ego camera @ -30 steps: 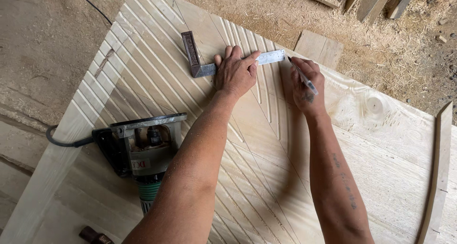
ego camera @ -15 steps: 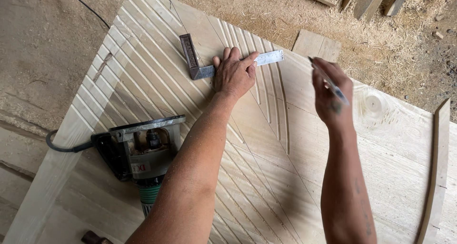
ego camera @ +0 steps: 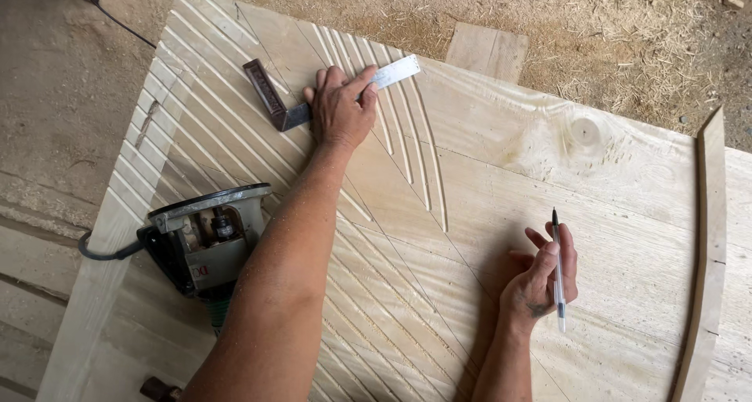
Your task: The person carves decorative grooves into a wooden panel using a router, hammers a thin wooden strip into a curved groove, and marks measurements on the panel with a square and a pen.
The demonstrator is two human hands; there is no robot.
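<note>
Left hand point(ego camera: 341, 108) pressing try square point(ego camera: 313, 104) on grooved wooden panel point(ego camera: 486, 190), right hand point(ego camera: 540, 280) holding pen point(ego camera: 557, 273) (tip up), router point(ego camera: 204, 237) nearby

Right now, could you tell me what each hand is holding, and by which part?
The right hand holds a pen by its barrel. The left hand presses flat on the try square, over its metal blade.
</note>
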